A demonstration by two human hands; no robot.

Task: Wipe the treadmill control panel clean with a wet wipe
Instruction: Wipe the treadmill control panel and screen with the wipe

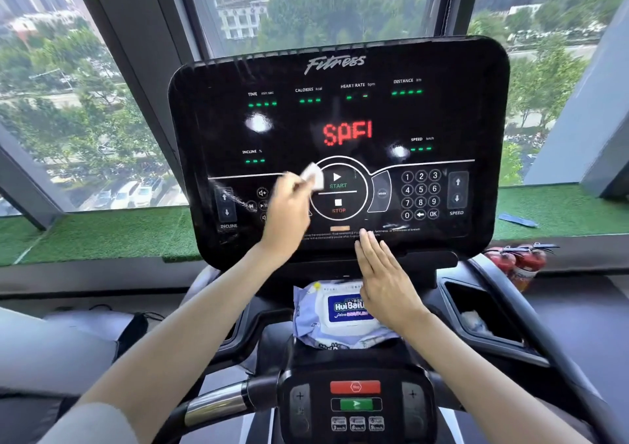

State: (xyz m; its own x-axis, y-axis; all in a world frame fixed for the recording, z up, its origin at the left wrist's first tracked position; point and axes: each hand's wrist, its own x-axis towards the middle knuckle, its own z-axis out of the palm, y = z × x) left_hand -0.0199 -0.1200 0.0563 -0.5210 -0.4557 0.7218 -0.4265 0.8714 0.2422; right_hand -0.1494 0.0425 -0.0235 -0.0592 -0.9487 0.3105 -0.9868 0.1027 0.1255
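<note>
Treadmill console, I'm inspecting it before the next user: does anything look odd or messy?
Wet streaks smear the control panel by the INCLINE arrows, left of the wet wipe. A crumpled white wad sits in the right side pocket. The red readout shows letters, not numbers.

The control panel (340, 120) stands before the window (306, 8); the wet wipe (315, 175) is on it, just left of the START button (337, 180) — the pack of wipes (337, 311) lies below the panel, fire extinguishers (520, 263) farther right

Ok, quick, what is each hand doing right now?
Left hand: pinching the wet wipe on the control panel.
Right hand: open, fingers straight, holding nothing.
</note>
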